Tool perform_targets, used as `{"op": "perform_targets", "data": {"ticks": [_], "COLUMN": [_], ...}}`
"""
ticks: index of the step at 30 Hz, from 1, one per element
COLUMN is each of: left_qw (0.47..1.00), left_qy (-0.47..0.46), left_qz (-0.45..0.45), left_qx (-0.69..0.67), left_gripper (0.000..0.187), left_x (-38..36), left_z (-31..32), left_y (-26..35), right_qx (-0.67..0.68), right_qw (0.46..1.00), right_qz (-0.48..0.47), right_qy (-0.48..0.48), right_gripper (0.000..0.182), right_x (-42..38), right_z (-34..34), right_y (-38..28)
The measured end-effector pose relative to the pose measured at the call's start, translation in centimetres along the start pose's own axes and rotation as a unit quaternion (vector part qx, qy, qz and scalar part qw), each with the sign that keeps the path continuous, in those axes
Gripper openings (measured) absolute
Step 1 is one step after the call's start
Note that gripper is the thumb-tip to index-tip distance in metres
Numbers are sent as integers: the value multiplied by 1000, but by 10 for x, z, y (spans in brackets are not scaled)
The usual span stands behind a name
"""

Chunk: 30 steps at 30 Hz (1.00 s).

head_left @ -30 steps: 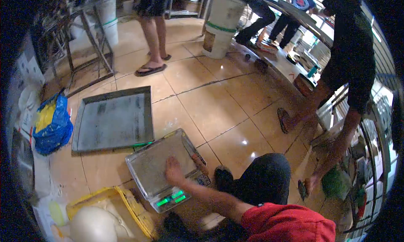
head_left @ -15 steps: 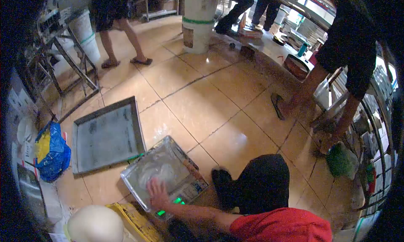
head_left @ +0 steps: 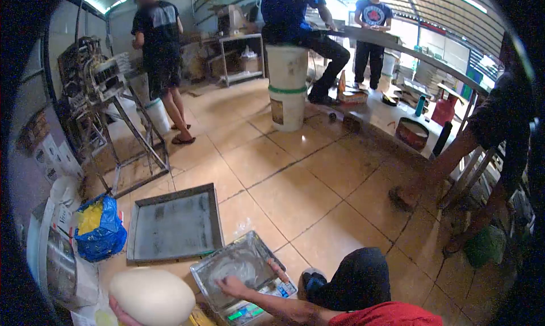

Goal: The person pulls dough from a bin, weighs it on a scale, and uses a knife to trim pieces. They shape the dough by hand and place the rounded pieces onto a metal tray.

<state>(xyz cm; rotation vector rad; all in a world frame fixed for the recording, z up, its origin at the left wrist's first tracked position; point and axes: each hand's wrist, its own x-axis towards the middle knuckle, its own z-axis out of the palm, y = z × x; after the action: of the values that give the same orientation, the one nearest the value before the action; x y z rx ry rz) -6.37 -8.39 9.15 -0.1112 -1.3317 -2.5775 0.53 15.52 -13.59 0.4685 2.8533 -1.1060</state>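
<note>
At the bottom left, my left hand (head_left: 116, 312) is against the side of a large, smooth, pale ball of dough (head_left: 153, 297), which hides most of the palm and fingers. My right hand (head_left: 231, 286) reaches from a red sleeve over a shallow metal tray (head_left: 207, 266); its loosely bent fingers look free of any object. White smears, perhaps flour, streak the tray's bottom beside the fingers. Under the tray sits a digital scale (head_left: 247, 312) with green lit digits. Part of a yellow item (head_left: 201, 317) shows between the dough and the scale.
A larger metal tray (head_left: 173, 226) lies on the tiles, beside a blue bag (head_left: 105, 235) with yellow contents. A metal stand (head_left: 133, 139) is at left, a white bucket (head_left: 289, 107) ahead. Several people are around; one person's bare legs (head_left: 454, 156) are close on the right.
The camera view has tipped up, showing more of the room. My left hand now shows at the dough, which has shifted right. My right hand's fingers are more bent over the tray.
</note>
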Motion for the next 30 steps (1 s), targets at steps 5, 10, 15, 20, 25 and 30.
{"op": "perform_targets", "data": {"ticks": [5,10,15,20,25,30], "left_qw": [976,967,960,959,964,969], "left_qy": [-86,-170,-162,-151,-84,-137], "left_qz": [-188,-154,-202,-208,-232,-184], "left_qx": [-65,-113,-102,-114,-103,-86], "left_gripper": [52,50,53,52,51,50], "left_x": [-36,-71,-56,-62,-60,-46], "left_z": [83,119,91,92,89,70], "left_y": [22,26,17,31,52,22], "right_qx": [381,50,158,16,316,628], "right_qw": [835,900,940,922,917,738], "right_qz": [-146,-382,-302,-366,-245,-99], "right_qy": [369,203,25,125,13,-228], "right_gripper": [31,52,64,71,61,59], "right_x": [-33,-74,-93,-113,-90,-73], "right_z": [-193,-203,-220,-202,-169,-125], "right_y": [-148,-210,-237,-275,-227,-188]}}
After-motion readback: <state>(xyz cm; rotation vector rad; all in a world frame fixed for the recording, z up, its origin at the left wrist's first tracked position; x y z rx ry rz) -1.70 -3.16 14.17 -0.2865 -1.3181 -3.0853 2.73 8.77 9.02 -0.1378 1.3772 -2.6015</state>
